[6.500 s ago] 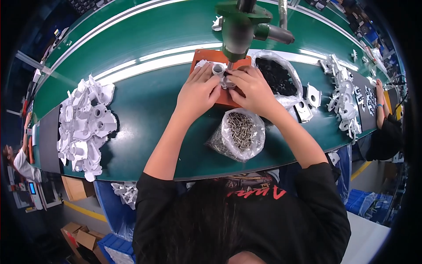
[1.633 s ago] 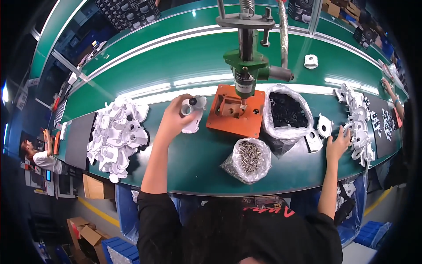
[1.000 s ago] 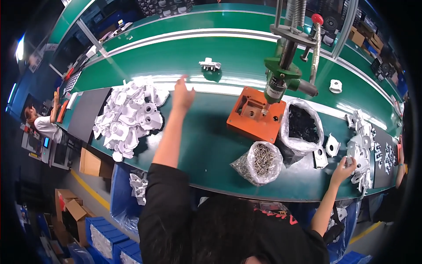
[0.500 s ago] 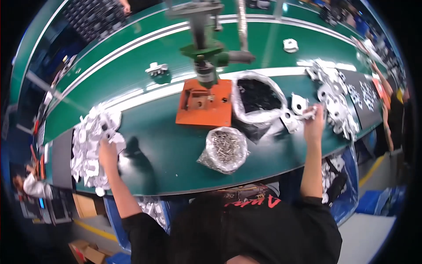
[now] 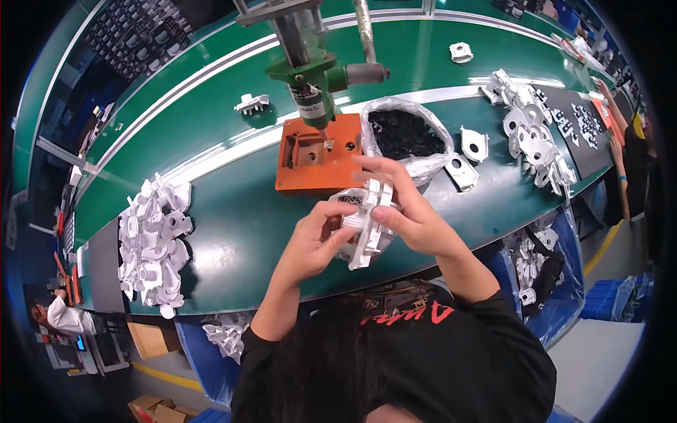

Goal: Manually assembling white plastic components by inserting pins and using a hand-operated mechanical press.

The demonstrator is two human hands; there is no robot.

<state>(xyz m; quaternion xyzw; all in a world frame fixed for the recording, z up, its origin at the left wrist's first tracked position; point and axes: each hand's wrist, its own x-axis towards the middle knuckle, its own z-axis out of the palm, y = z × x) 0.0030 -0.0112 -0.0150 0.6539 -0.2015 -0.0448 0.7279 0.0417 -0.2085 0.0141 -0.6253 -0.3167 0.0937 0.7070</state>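
In front of my chest, white plastic parts [image 5: 367, 243] are pressed side by side between my two hands. My left hand [image 5: 310, 240] grips a ribbed edge with thumb and fingers. My right hand [image 5: 416, 218] holds the other side, its thumb lying on the white plastic and its fingers over the far end. Whether these are two separate pieces or joined cannot be told. Behind them, a plastic bag of metal screws [image 5: 347, 201] is mostly hidden. Just beyond stands an orange fixture block [image 5: 296, 185] under a green press head [image 5: 314, 106].
White parts pile at left [image 5: 151, 261] and right [image 5: 532, 137]. An open bag of black pieces [image 5: 405, 134] stands right of the fixture, with two loose white parts [image 5: 474, 144] beside it. Blue lined bins [image 5: 575, 275] hang below the bench edge. Another person's arm [image 5: 620, 158] shows far right.
Both hands have come together at the middle, my left from the left pile, my right from beside the loose parts at right, bringing white plastic parts. The view has shifted slightly.
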